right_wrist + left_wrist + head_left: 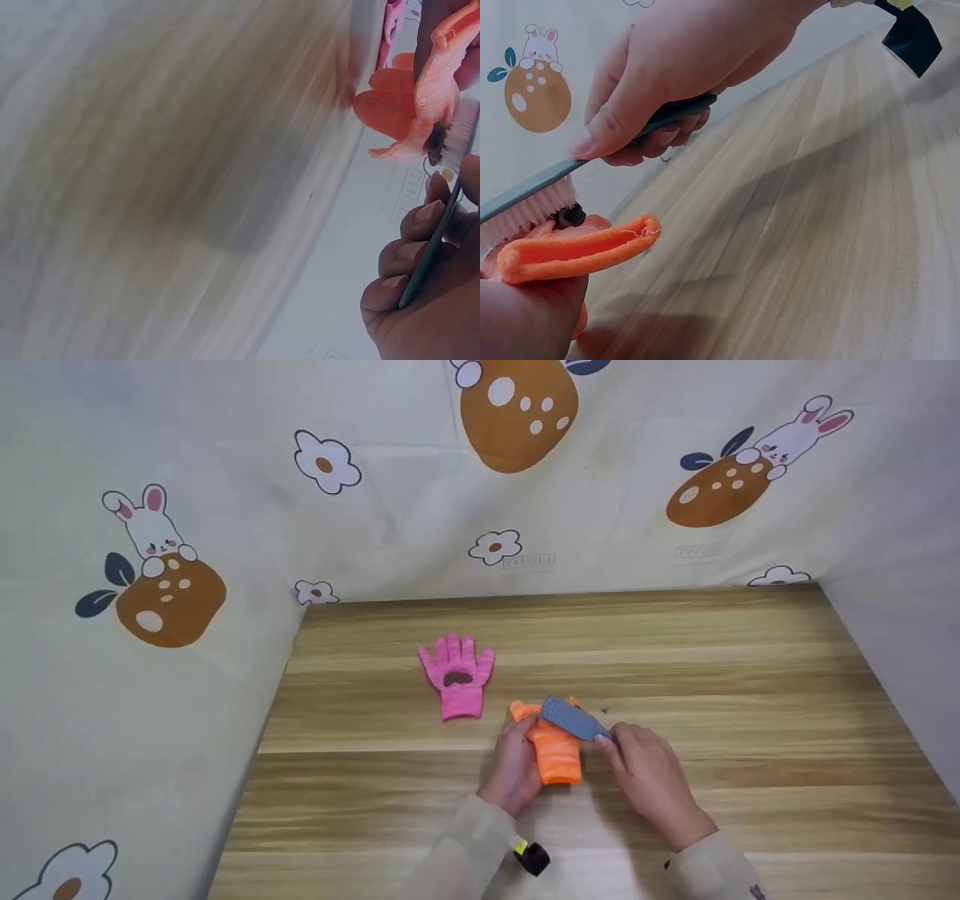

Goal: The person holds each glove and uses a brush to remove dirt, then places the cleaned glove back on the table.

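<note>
My left hand (514, 769) holds a small orange knit glove (559, 761) just above the table, thumb along its left edge. Its cuff opening faces the left wrist camera. My right hand (654, 776) grips the handle of a blue-grey brush (571, 718). In the left wrist view the brush's pale bristles (536, 214) press down on the glove's palm, beside a dark brown smear (571, 216). The right wrist view shows the same smear (435, 139) at the bristles, with the glove's fingers (386, 112) hanging loose. The brush head hides most of the palm from above.
A pink glove (461, 701) with a brown patch on its palm lies flat on the wood-grain table (360, 780), left of and beyond my hands. A tiny dark speck (605, 710) lies right of the brush. Printed cloth (405, 525) rises behind the table.
</note>
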`<state>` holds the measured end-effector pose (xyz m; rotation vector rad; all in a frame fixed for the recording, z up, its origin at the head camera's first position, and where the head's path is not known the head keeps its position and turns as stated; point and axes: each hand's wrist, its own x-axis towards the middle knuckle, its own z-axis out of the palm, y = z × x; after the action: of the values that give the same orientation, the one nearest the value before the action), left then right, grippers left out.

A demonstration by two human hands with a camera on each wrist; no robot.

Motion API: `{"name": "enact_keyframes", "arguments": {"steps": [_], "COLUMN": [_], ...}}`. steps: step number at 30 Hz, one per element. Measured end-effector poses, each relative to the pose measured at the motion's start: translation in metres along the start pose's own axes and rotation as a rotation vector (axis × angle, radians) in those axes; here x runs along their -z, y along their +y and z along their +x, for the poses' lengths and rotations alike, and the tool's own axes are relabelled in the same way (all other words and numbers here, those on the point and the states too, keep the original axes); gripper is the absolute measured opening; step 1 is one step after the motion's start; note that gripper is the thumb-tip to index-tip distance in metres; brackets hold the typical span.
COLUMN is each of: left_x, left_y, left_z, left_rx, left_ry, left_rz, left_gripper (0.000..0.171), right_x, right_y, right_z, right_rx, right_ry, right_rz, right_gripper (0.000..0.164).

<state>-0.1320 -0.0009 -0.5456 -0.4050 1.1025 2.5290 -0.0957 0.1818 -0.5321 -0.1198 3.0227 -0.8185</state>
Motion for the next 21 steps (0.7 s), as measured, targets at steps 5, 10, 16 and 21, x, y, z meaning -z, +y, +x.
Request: {"name": "enact_keyframes", "arguments": {"steps": [5,10,16,21], "left_x": [0.002,0.004,0.006,0.007], "left_y": [0.001,0.002,0.005,0.008], "left_z": [0.001,0.001,0.001,0.0], "left_rx": [-0.002,0.002,-0.008,-0.012], "left_ry": [-0.014,-0.034,0.018,0.045], "left_rz": [-0.011,-0.023,-0.05,-0.047], "left_gripper": [0.03,0.036,0.044,0.044], "right_x": [0.001,0.002,0.003,0.005], "right_y": [0.006,0.011,0.019,0.024], "right_z": [-0.002,-0.004,-0.007,-0.009], "right_rx": [0.0,-0.007,-0.044,-0.053], "right_ry": [0.006,0.012,-0.017,-0.011], "right_rz": [-0.014,-0.014,0.007,0.0], "right_gripper": [0.029,0.03,0.039,0.04]}}
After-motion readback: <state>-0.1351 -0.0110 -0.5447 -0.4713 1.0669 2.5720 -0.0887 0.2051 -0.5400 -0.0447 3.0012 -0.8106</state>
